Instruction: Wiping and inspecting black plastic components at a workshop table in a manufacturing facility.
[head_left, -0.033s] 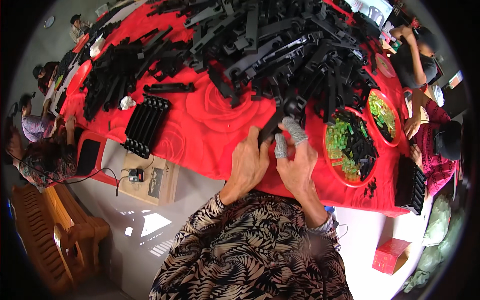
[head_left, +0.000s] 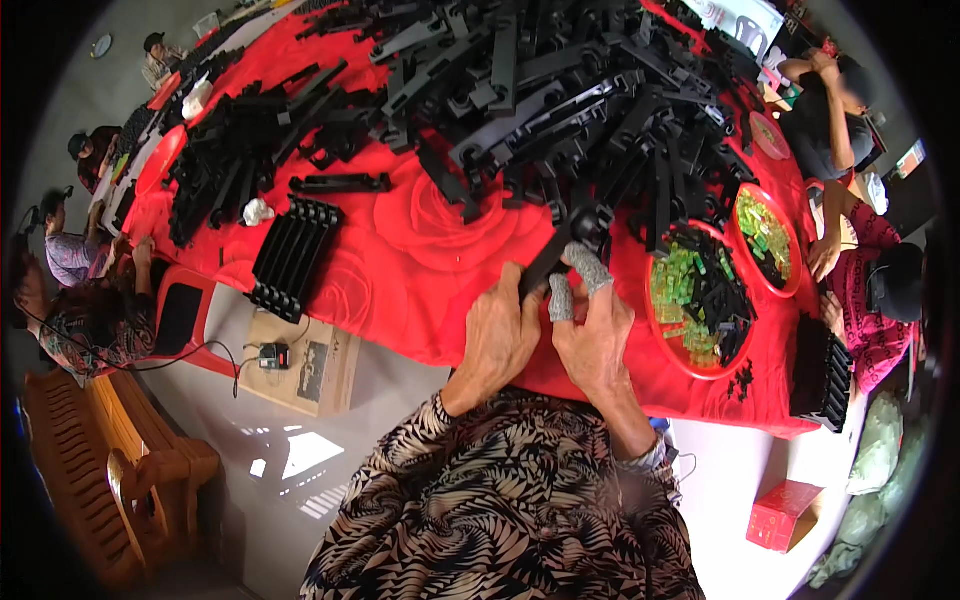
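Observation:
A black plastic bar [head_left: 543, 258] slants between my hands, just above the near side of the red tablecloth. My left hand [head_left: 500, 328] is closed round its near end, thumb and fingers pressed to it. Grey wraps cover two fingers of my right hand [head_left: 596, 335]; these fingers are bent against the bar's right side, and my palm hides part of the contact. Just beyond the bar lies a rounded black part [head_left: 590, 222]. Right of my hands, a red-rimmed tray [head_left: 690, 372] holds green-yellow and black small pieces.
A large heap of black plastic bars [head_left: 560, 100] covers the far table. A stack of black bars [head_left: 295, 258] sits at left on the red tablecloth [head_left: 400, 290]. A second red tray [head_left: 790, 285] stands at right. Other people work on both sides; a cardboard box [head_left: 300, 365] is below.
My hands stay almost in place on the bar; the wrapped fingers of my right hand have shifted very slightly. The whole view has dropped a little.

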